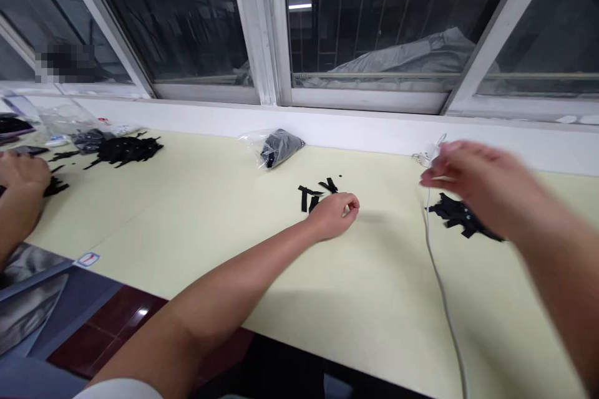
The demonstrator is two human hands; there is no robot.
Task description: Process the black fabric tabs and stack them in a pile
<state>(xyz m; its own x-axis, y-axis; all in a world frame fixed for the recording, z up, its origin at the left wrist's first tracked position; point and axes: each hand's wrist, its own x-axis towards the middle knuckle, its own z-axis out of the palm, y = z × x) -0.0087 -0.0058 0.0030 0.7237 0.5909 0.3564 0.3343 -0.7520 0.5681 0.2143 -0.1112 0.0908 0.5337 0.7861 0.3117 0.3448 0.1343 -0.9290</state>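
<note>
My left hand [334, 215] rests low over the middle of the table, its fingers curled and the thumb and index forming a small loop. Whatever it may hold is hidden. Several short black strips [309, 196] lie against its far side. My right hand [482, 174] is raised at the right and smeared by motion, with its fingertips pinched together; I cannot make out anything between them. Those fingertips overlap a white cable [437, 265] in the view, and contact is unclear. Partly behind the right hand lies a pile of black strips [456, 213] with small shiny spots.
A clear plastic bag with black pieces [281, 148] lies near the wall. At the far left, another person's hand [23, 171] works beside a larger black pile [128, 149]. The cable runs across the pale yellow table [374, 299]. Windows [374, 19] stand behind.
</note>
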